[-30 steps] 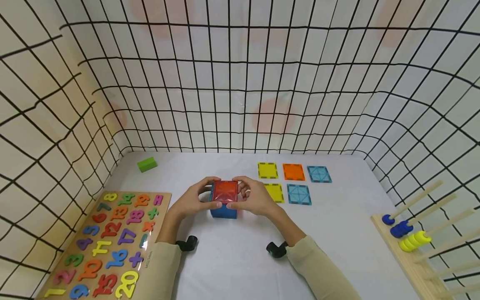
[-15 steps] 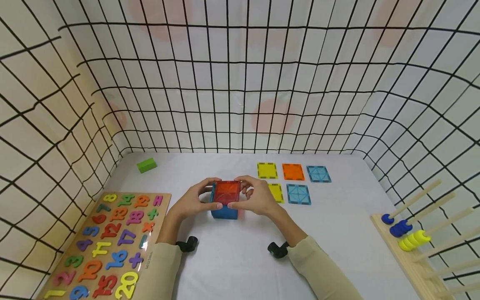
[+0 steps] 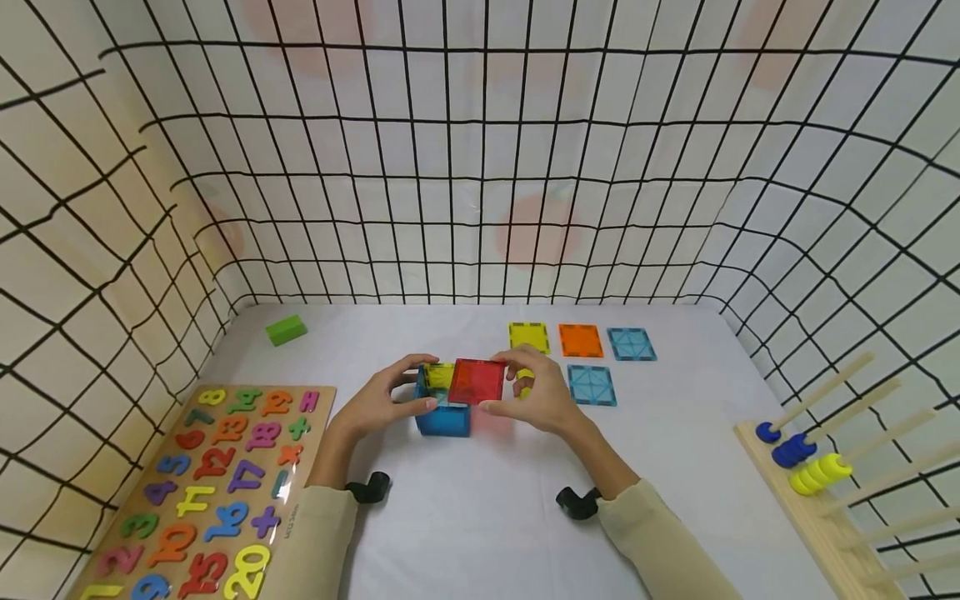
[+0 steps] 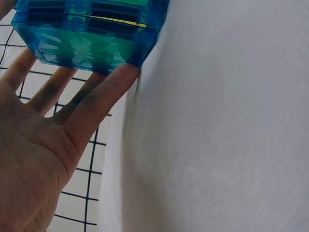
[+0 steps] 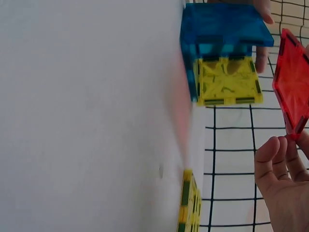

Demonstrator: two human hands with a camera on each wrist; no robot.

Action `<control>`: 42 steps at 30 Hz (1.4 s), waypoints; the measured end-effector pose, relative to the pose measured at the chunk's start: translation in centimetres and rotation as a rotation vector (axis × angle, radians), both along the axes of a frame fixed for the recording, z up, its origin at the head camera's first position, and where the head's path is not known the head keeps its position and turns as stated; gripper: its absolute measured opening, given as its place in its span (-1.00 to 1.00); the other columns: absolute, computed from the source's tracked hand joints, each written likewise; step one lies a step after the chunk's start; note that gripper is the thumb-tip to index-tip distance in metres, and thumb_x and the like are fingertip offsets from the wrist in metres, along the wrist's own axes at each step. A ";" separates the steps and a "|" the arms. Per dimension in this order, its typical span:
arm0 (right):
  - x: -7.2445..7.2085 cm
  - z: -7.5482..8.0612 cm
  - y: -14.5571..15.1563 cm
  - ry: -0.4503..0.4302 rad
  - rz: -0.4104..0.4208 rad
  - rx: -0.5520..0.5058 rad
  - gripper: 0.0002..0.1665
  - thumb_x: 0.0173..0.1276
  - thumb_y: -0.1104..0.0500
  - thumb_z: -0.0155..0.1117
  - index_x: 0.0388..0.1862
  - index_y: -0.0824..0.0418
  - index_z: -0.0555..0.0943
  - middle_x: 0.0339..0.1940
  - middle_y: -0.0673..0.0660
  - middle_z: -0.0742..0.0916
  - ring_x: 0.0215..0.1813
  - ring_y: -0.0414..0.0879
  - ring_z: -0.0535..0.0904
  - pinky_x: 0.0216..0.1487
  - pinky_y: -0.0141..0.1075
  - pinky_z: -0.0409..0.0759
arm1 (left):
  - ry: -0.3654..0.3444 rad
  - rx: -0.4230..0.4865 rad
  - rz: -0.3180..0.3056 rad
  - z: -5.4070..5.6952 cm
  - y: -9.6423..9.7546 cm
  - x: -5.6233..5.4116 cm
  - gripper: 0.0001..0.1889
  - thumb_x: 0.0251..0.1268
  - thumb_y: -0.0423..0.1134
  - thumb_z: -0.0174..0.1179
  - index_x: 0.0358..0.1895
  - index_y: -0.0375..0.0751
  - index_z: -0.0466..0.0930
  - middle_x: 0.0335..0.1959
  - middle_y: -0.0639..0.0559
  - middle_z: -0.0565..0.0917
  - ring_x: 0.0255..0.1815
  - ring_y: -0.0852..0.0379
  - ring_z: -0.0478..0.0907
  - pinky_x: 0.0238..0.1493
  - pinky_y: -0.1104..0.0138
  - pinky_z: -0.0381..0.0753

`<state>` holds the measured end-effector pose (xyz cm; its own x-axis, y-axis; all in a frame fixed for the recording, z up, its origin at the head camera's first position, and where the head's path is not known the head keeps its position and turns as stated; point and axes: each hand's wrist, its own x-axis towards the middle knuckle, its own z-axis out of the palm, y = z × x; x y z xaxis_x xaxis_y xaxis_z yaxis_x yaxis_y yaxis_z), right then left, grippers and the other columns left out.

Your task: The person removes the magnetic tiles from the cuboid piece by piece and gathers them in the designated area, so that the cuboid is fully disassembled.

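In the head view, my right hand (image 3: 543,396) pinches a red square magnetic tile (image 3: 477,382) by its right edge. The tile is raised and tilted, overlapping the right part of a small box of magnetic tiles (image 3: 444,422). My left hand (image 3: 378,404) holds that box on its left side, thumb at the front corner and a finger at the back one. The left wrist view shows several fingers against its blue wall (image 4: 82,48). A yellow tile (image 5: 227,79) forms one side of the box in the right wrist view, with the red tile (image 5: 292,82) apart from it.
Beyond the right hand lie yellow (image 3: 528,337), orange (image 3: 581,340) and light-blue (image 3: 632,343) flat tiles. A number board (image 3: 202,467) lies at left, a green block (image 3: 286,330) at back left. A wooden bead stand (image 3: 817,500) is at right. Black wire mesh (image 3: 480,175) surrounds the table.
The red tile has come off the top of the box and moved right with my right hand, exposing the yellow and blue inside. My left hand stays at the box.
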<state>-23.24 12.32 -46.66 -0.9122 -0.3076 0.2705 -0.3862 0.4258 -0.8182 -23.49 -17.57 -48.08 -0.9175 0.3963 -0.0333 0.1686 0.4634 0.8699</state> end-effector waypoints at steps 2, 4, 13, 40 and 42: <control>0.1 -0.1 0.9 0.008 -0.005 0.008 -0.25 0.01 -0.07 0.70 0.21 0.01 0.64 -0.04 0.04 0.62 -0.02 0.05 0.54 -0.17 -0.09 0.77 | 0.009 0.001 -0.007 -0.1 0.0 -0.1 -0.30 0.29 0.05 0.37 0.50 0.29 0.34 0.54 0.03 0.40 0.57 -0.35 0.25 0.37 -0.42 0.35; 0.3 -0.2 1.8 0.015 -0.017 0.023 -0.25 0.04 -0.06 0.69 0.23 0.03 0.63 -0.03 0.05 0.62 -0.01 0.05 0.54 -0.15 -0.13 0.77 | 0.014 0.002 -0.013 -0.2 -0.1 -0.1 -0.31 0.31 0.05 0.35 0.50 0.27 0.34 0.54 0.04 0.40 0.56 -0.35 0.26 0.38 -0.43 0.33; 0.5 0.4 7.6 0.002 -0.081 0.046 -0.25 0.07 -0.02 0.70 0.26 0.08 0.63 -0.08 0.13 0.60 -0.05 0.04 0.54 -0.08 -0.15 0.76 | 0.019 -0.001 -0.017 -0.1 -0.3 -0.3 -0.32 0.32 0.03 0.35 0.50 0.29 0.34 0.57 0.06 0.37 0.57 -0.34 0.27 0.38 -0.49 0.25; 0.6 -1.0 22.4 -0.402 -0.184 -0.103 -0.02 0.39 0.10 0.46 0.67 0.04 0.17 0.44 0.32 0.37 0.07 -0.24 0.58 0.04 -0.40 0.73 | 0.007 0.025 -0.010 -0.3 -0.2 0.0 -0.32 0.32 -0.02 0.37 0.49 0.26 0.36 0.56 0.08 0.38 0.57 -0.34 0.26 0.39 -0.51 0.19; 0.5 -1.1 23.1 -0.398 -0.197 -0.077 0.00 0.39 0.11 0.45 0.68 0.10 0.14 0.45 0.37 0.36 0.05 -0.24 0.59 0.02 -0.40 0.73 | 0.004 0.030 -0.011 -0.3 -0.1 0.0 -0.32 0.31 -0.02 0.37 0.49 0.24 0.36 0.56 0.08 0.38 0.57 -0.34 0.26 0.39 -0.51 0.18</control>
<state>-22.78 35.47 -47.74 -0.9890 -0.1108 -0.0975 0.0467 0.3918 -0.9189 -23.49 -17.71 -48.42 -0.9131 0.4073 -0.0175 0.1774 0.4356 0.8825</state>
